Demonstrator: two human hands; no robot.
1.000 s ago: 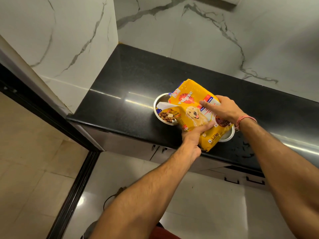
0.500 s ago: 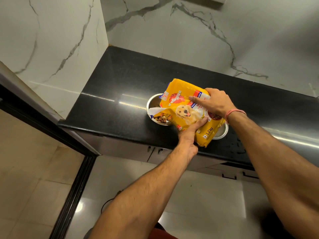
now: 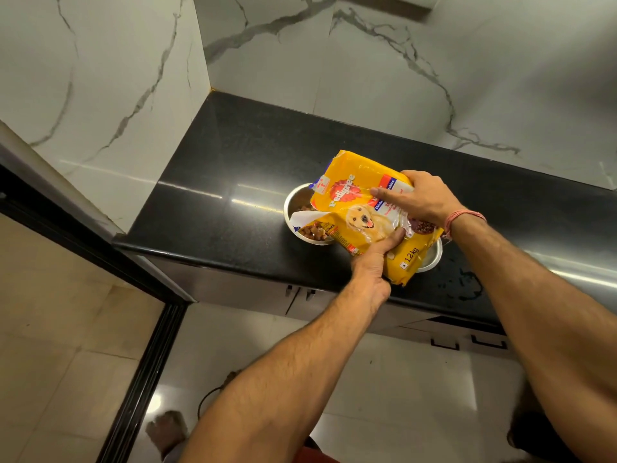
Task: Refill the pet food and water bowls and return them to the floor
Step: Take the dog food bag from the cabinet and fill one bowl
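A yellow pet food bag (image 3: 364,208) is tipped on its side over two steel bowls on the black counter (image 3: 233,162). Its torn mouth points left into the left bowl (image 3: 293,202), where brown kibble (image 3: 314,231) lies. My left hand (image 3: 374,265) grips the bag's near edge from below, thumb on its front. My right hand (image 3: 420,198) presses on top of the bag, index finger stretched out. Only part of the rim of the second bowl (image 3: 432,257) shows, right of the bag; what it holds is hidden.
Marble walls close the counter at the left and back. Water drops (image 3: 464,282) lie on the counter right of the bowls. Cabinet fronts with dark handles (image 3: 300,292) sit under the counter. A black door frame (image 3: 143,379) runs along the tiled floor at left. My foot (image 3: 167,429) shows below.
Both hands keep hold of the tilted bag over the left bowl. The bag and hands have hardly shifted; the camera view has drifted slightly.
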